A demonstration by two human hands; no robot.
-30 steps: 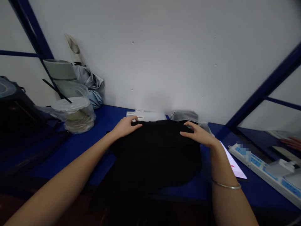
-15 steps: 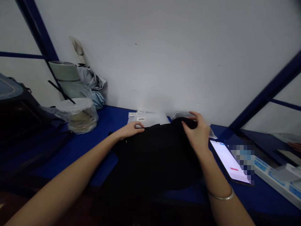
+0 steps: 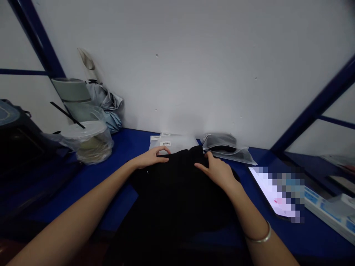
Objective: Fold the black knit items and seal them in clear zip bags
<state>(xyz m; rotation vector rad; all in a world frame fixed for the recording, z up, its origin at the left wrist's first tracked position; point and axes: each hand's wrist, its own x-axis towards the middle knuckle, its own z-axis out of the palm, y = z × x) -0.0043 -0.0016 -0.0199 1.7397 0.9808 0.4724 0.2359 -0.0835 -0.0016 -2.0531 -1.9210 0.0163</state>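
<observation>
Black cloth [image 3: 177, 192] lies in front of you on the blue bench [image 3: 120, 207], its far edge just before the labelled packet [image 3: 181, 142], with the clear bag [image 3: 244, 155] beyond its right side and the phone [image 3: 264, 184] to the right. Your left hand [image 3: 146, 159] and right hand [image 3: 220, 173] each appear clamped on the cloth near that far edge, thumbs on the near face; grip depth behind it cannot be told. Judgement: light, even tension between both pinches, at matching height, should level the uneven edge without dragging in creases.
</observation>
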